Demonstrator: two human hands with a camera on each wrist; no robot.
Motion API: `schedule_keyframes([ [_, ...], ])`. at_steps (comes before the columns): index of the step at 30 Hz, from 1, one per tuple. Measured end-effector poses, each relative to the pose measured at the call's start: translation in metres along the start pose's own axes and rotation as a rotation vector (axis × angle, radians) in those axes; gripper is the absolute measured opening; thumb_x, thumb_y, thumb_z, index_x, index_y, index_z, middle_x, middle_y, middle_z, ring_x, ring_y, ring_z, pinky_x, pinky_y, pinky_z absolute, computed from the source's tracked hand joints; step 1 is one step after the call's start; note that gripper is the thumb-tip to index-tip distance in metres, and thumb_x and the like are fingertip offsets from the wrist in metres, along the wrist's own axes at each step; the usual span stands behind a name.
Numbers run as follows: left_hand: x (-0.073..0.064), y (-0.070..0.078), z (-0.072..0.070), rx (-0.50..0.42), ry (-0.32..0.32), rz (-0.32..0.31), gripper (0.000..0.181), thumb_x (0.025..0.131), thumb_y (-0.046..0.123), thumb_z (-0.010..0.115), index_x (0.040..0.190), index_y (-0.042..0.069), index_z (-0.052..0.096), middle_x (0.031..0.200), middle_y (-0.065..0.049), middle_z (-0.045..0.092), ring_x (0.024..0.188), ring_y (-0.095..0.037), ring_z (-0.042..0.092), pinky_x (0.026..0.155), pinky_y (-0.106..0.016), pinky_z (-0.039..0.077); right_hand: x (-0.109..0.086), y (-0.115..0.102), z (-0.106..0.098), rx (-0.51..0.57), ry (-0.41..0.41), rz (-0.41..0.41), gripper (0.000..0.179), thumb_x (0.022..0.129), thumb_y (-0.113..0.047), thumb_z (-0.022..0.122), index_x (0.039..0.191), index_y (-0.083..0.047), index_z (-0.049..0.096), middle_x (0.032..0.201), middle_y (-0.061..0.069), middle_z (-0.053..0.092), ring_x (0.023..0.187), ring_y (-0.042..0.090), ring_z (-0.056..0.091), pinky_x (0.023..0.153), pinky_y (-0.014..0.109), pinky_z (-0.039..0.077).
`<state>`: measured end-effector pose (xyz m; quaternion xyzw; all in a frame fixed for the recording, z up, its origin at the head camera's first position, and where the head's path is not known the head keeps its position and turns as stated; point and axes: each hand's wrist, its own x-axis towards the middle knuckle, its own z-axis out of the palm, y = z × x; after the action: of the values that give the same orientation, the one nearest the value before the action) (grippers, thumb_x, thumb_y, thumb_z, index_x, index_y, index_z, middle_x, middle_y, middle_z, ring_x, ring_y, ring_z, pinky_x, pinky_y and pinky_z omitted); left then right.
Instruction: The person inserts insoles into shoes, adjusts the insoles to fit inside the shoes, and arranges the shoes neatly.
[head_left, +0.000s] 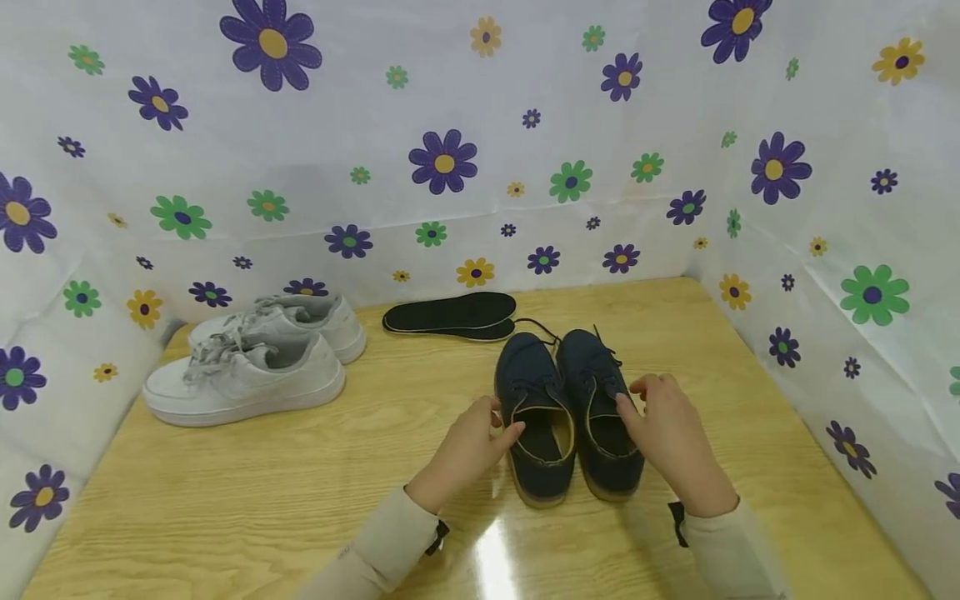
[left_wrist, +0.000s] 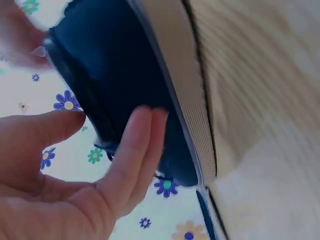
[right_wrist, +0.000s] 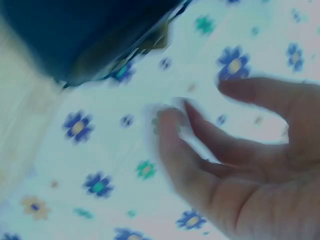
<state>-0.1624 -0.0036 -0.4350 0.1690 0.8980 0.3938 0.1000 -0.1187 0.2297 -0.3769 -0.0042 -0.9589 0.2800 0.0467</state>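
Two navy lace-up shoes stand side by side on the wooden table, toes pointing away. My left hand (head_left: 468,446) is at the outer side of the left navy shoe (head_left: 527,360), thumb right at its collar. In the left wrist view, nearly straight fingers (left_wrist: 134,145) lie along that shoe's blue upper (left_wrist: 115,65). My right hand (head_left: 670,433) is beside the right navy shoe (head_left: 587,357), its fingers loosely bent. The right wrist view shows the right hand (right_wrist: 250,185) holding nothing, apart from a dark blue shoe (right_wrist: 75,35).
A pair of white lace-up sneakers (head_left: 247,385) stands at the back left of the table (head_left: 300,500). Two black insoles (head_left: 450,312) lie overlapping near the back edge. A dark cord (head_left: 534,322) runs behind the navy shoes. Flower-patterned white cloth (head_left: 360,125) encloses the back and sides.
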Motion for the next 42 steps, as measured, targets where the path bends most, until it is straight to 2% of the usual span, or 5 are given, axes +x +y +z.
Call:
schedule_keyframes([
  [6,0.0,0.001,0.0,-0.11,-0.082,-0.042,0.054,0.095,0.019,0.06,0.132,-0.016,0.041,0.114,-0.029,0.06,0.088,-0.03,0.068,0.07,-0.035,0.055,0.005,0.024,0.006,0.012,-0.248,0.164,0.048,0.094,-0.01,0.051,0.127,0.023,0.042,0.065,0.011,0.056,0.047,0.014,0.045,0.049,0.03,0.041],
  [12,0.005,0.002,0.005,-0.172,-0.086,-0.012,0.049,0.095,0.01,0.058,0.131,-0.018,0.041,0.112,-0.029,0.06,0.08,-0.025,0.07,0.059,-0.025,0.055,0.005,0.031,0.012,0.066,-0.214,0.16,0.043,0.09,-0.001,0.048,0.125,0.023,0.046,0.07,0.011,0.059,0.047,0.013,0.042,0.046,0.028,0.037],
  [27,0.023,0.012,0.017,-0.114,-0.07,0.025,0.049,0.096,0.013,0.057,0.132,-0.017,0.042,0.118,-0.03,0.057,0.1,-0.034,0.065,0.075,-0.035,0.055,0.016,0.049,0.008,0.065,-0.18,0.124,0.042,0.09,-0.002,0.05,0.124,0.022,0.048,0.102,0.033,0.063,0.055,0.016,0.052,0.049,0.03,0.041],
  [35,0.029,0.012,0.02,-0.2,-0.075,0.015,0.04,0.095,0.011,0.059,0.126,-0.013,0.049,0.108,-0.023,0.061,0.076,-0.025,0.069,0.059,-0.026,0.054,0.019,0.052,0.005,0.054,-0.165,0.116,0.041,0.088,-0.002,0.051,0.121,0.022,0.051,0.091,0.026,0.065,0.056,0.017,0.05,0.05,0.03,0.041],
  [42,0.029,0.009,0.019,-0.167,-0.066,0.005,0.044,0.095,0.016,0.061,0.126,-0.011,0.049,0.109,-0.022,0.062,0.079,-0.024,0.069,0.067,-0.03,0.054,0.018,0.051,0.007,0.035,-0.169,0.122,0.04,0.089,-0.003,0.053,0.121,0.022,0.052,0.087,0.022,0.065,0.057,0.017,0.05,0.05,0.03,0.041],
])
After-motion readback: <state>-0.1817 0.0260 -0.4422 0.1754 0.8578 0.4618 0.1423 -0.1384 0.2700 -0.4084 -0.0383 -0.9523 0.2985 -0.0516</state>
